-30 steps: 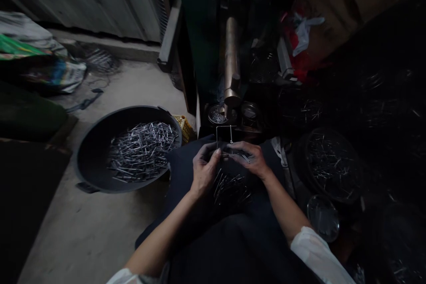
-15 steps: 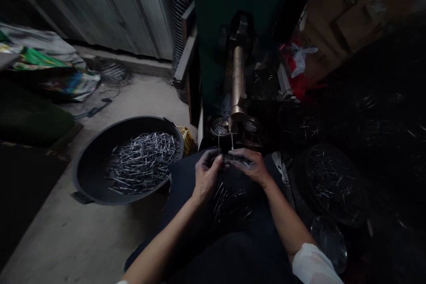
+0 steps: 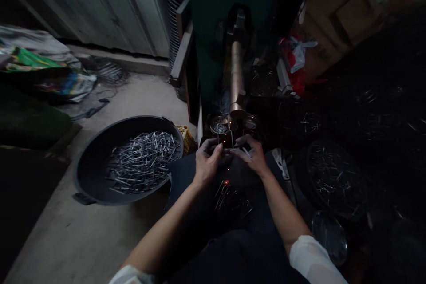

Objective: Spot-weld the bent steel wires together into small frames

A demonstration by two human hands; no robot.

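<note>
My left hand (image 3: 208, 159) and my right hand (image 3: 252, 155) pinch a thin bent metal wire piece (image 3: 232, 138) between them, its two prongs pointing up at the tip of a copper-coloured machine arm (image 3: 237, 75). Small orange sparks show around that tip and below my hands. Another short rod sticks out between the fingers of my right hand. Several loose metal rods (image 3: 223, 197) lie on the dark cloth over my lap, beneath my hands. Just behind the prongs is a small round dish (image 3: 218, 127) of tiny metal bits.
At the left stands a large black basin (image 3: 91, 186) with many metal rods, beside a yellow crate (image 3: 185, 135). On the right are a dark round container (image 3: 357, 186) of wire pieces and a clear lid (image 3: 329, 236). Cardboard (image 3: 357, 20) stands at the back right.
Orange sparks have appeared at the machine tip and above my lap. Both hands, with the wire piece, have shifted slightly up towards the tip. The camera view has tilted a little.
</note>
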